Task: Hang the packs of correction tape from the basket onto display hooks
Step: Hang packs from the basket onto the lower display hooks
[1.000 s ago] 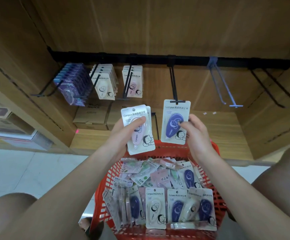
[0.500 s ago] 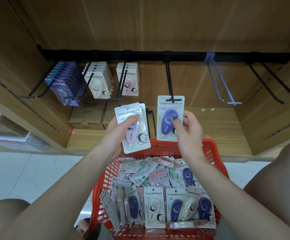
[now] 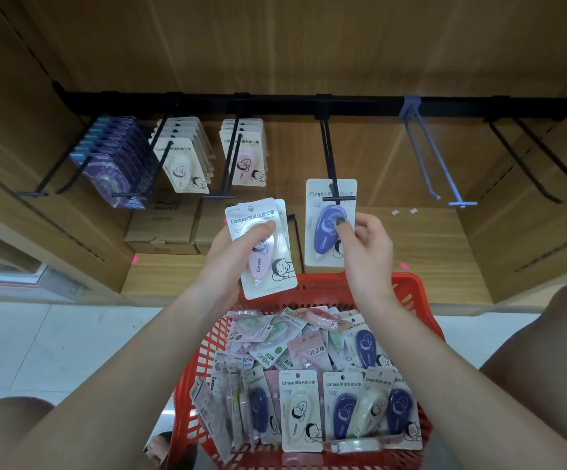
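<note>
Purple pack's [image 3: 326, 228] lower corner behind right hand [image 3: 365, 247]

"Campus", followed by Chinese characters, is printed across the top of the pink pack [image 3: 264, 247], and again along its dispenser body. The same brand is seen on the purple pack [image 3: 326, 225], on the hung cream pack [image 3: 182, 164], the hung pink pack [image 3: 245, 157] and the cream pack in the basket [image 3: 300, 410]. "修正带" is read on a pink card [image 3: 310, 351]
</note>
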Demonstrator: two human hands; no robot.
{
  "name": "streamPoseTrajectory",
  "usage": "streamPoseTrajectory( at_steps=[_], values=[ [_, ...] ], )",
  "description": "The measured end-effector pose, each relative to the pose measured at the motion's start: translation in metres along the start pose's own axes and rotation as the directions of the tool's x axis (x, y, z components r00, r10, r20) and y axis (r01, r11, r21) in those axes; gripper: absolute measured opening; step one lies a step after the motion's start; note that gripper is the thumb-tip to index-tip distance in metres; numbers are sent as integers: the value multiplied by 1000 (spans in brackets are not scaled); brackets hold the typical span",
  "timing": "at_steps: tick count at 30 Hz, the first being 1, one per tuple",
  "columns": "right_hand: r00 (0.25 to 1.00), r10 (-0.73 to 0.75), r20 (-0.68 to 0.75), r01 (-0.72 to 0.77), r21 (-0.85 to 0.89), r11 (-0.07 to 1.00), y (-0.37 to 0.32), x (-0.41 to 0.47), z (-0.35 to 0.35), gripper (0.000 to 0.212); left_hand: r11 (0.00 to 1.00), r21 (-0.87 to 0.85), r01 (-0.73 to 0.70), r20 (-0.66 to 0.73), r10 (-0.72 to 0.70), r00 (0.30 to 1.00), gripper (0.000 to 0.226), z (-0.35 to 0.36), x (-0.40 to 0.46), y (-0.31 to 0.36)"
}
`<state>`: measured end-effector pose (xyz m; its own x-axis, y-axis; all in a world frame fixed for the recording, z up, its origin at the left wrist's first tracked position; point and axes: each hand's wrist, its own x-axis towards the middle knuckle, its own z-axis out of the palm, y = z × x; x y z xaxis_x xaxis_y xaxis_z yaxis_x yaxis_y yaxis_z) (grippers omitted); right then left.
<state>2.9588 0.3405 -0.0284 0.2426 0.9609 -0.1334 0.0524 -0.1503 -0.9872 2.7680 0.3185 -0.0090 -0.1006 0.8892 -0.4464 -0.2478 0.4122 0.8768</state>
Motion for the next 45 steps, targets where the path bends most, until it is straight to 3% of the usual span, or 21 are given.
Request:
streamPoseTrajectory(
  at_steps=[6, 10, 13, 18, 21, 25, 29, 37, 39, 42, 45],
  values=[
    [992, 101, 71, -93, -108, 990, -4, 87, 33, 13, 1000, -9, 26, -49, -26, 998, 33, -1, 4, 0],
    [984, 166, 58, -160, -86, 983, -17, 140, 49, 16, 999, -21, 26, -60, -27, 998, 28, -5, 7, 4],
    [967, 249, 47, -244, -90, 965, -25, 161, 56, 45, 999, -30, 25, -56, -26, 998, 29, -9, 6, 8],
    [923, 379, 62, -377, -42, 925, -4, 134, 53, 56, 999, -45, 11, -51, -13, 999, 29, -16, -2, 14],
    [900, 394, 188, -394, -41, 918, 6, 80, 52, 69, 999, -46, -12, -84, 9, 996, 29, -25, -6, 17],
    [775, 347, 528, -397, -21, 918, -8, 5, 54, 37, 998, -32, -45, -128, 41, 991, 32, -36, -16, 19],
    [671, 288, 684, -381, -17, 925, -15, -27, 70, 32, 996, 8, -83, -125, 84, 989, 29, -44, -30, 18],
    [734, 246, 634, -346, 37, 938, -12, -41, 85, 24, 985, 85, -153, -148, 164, 975, 27, -64, -42, 16],
    [747, 234, 622, -338, 53, 940, -10, -42, 89, 25, 987, 96, -129, -130, 140, 982, 29, -66, -43, 17],
    [775, 216, 593, -307, 56, 950, -6, -47, 95, 24, 998, 17, -52, -135, 54, 989, 54, -71, -44, 17],
    [799, 195, 569, -285, 72, 956, -5, -50, 99, 22, 1000, 21, -15, -150, 18, 988, 53, -78, -44, 17]
  ],
)
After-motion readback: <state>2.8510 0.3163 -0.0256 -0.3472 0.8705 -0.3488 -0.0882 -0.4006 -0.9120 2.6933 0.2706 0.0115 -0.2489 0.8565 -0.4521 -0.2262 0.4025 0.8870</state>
